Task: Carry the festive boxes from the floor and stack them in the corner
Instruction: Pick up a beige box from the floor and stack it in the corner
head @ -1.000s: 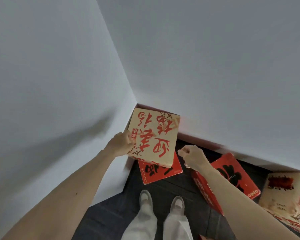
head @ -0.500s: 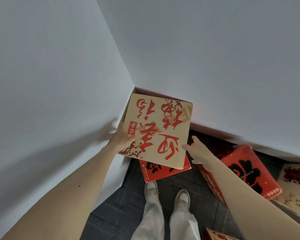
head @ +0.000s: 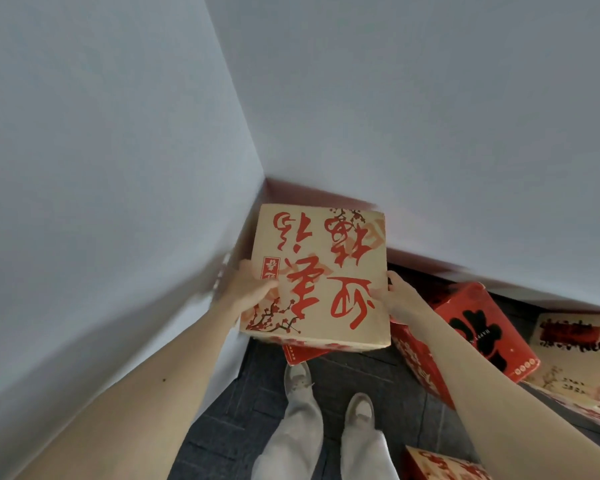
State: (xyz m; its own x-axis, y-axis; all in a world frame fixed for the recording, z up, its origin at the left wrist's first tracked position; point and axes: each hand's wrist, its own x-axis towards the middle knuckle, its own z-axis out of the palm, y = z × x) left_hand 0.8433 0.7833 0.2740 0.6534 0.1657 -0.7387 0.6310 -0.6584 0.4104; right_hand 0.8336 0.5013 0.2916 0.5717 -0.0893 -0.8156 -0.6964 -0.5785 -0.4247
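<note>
A tan box with red brush writing (head: 321, 275) is up in the corner, and both my hands grip it. My left hand (head: 248, 292) clasps its left edge with the thumb on top. My right hand (head: 397, 294) holds its right edge. Beneath it, a red box (head: 300, 351) lies on the floor in the corner, mostly hidden; only its near edge shows. A second red box with black writing (head: 478, 336) lies tilted on the floor to the right.
Two white walls meet at the corner (head: 264, 133). Another tan box (head: 575, 362) lies at the far right, and a further box (head: 444, 464) pokes in at the bottom edge. My shoes (head: 326, 393) stand on dark floor tiles just in front of the corner.
The tan box has come up and toward me, looming larger. My right hand, a loose fist a second ago, opened, reached in and took hold of the box's right edge.
</note>
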